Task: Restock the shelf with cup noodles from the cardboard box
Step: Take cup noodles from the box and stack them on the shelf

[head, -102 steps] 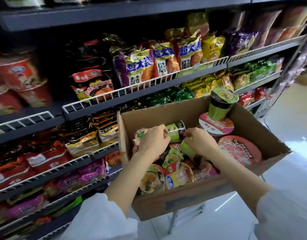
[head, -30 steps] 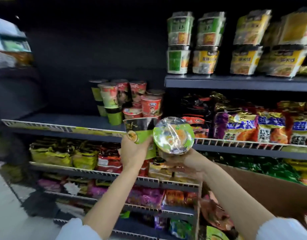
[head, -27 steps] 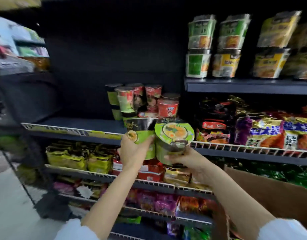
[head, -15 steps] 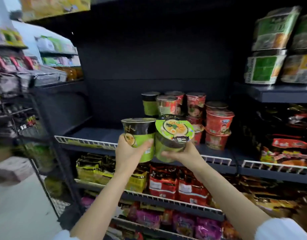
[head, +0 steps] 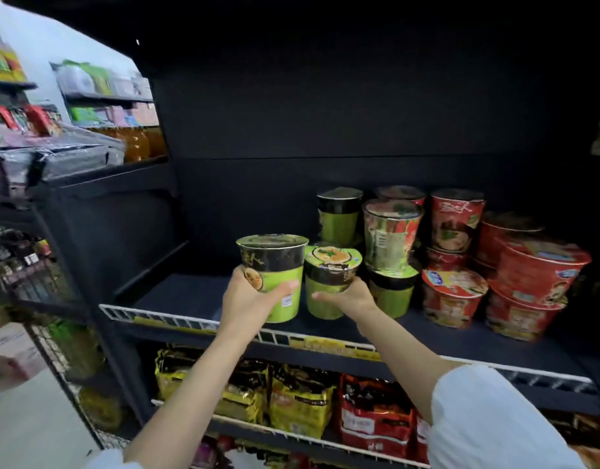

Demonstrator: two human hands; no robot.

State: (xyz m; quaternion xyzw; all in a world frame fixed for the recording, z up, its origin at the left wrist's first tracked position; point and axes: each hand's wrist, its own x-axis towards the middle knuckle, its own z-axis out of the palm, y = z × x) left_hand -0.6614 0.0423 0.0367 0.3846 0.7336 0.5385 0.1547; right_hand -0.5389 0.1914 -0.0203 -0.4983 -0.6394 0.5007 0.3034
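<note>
Green-and-black cup noodles are held one per hand over the shelf's [head: 197, 296] front edge: left hand [head: 249, 296] grips the taller cup [head: 274, 275], right hand [head: 351, 296] the shorter cup [head: 329, 282]. Placing step; next, set them beside the stocked cups [head: 393, 238]. Cardboard box unseen

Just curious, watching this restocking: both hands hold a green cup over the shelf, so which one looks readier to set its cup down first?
Probably the right hand: its green cup sits lower, close beside the stacked green cups. The left hand holds its cup higher.
</note>
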